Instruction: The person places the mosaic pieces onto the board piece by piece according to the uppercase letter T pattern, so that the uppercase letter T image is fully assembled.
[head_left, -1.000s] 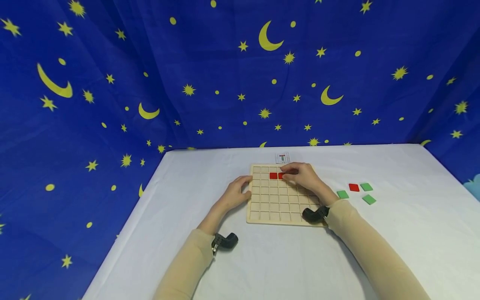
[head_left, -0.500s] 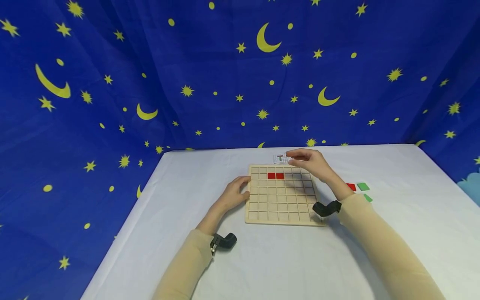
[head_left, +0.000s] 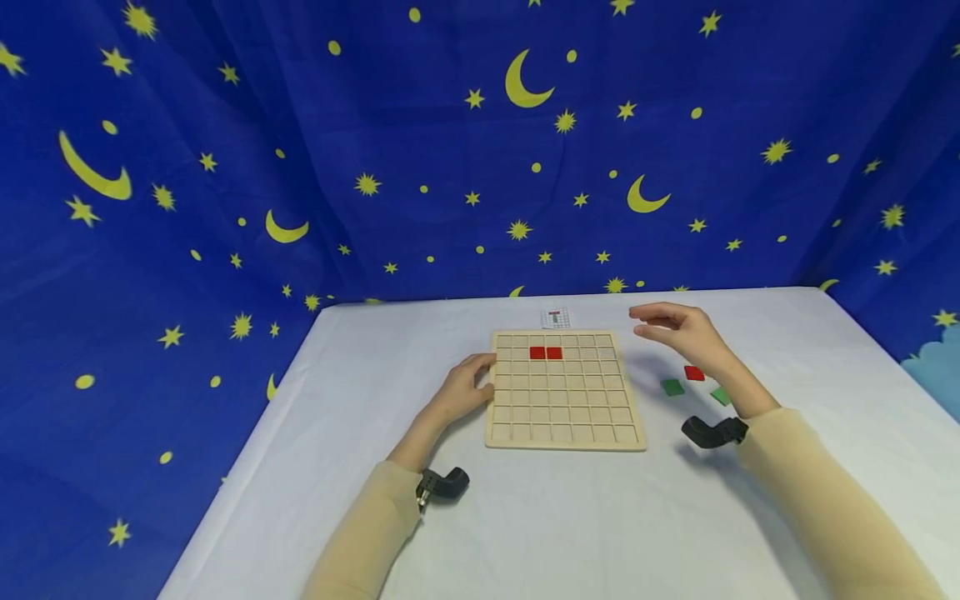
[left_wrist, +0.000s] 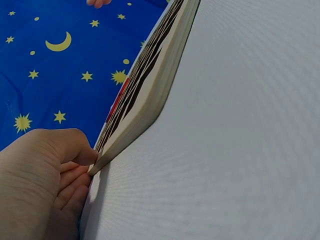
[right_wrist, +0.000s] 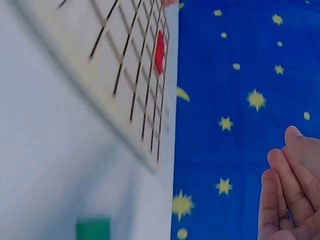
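A pale wooden grid board (head_left: 566,408) lies on the table, with two red square tiles (head_left: 546,353) side by side in its second row from the back. My left hand (head_left: 463,390) rests at the board's left edge, thumb and fingertips touching it; the left wrist view shows the thumb (left_wrist: 75,145) against the rim. To the right of the board, my right hand (head_left: 690,335) hovers above the table, holding nothing. Below it lie a loose red tile (head_left: 694,373) and green tiles (head_left: 672,387), partly covered by the right wrist.
A small printed card (head_left: 555,317) with a coloured grid pattern lies behind the board. White cloth (head_left: 570,517) covers the table. A blue curtain (head_left: 420,125) with yellow moons and stars stands at the back and sides.
My right hand has let go of the second red tile, lifted off the board and moved right, over the loose tiles. The left hand stays at the board's edge.
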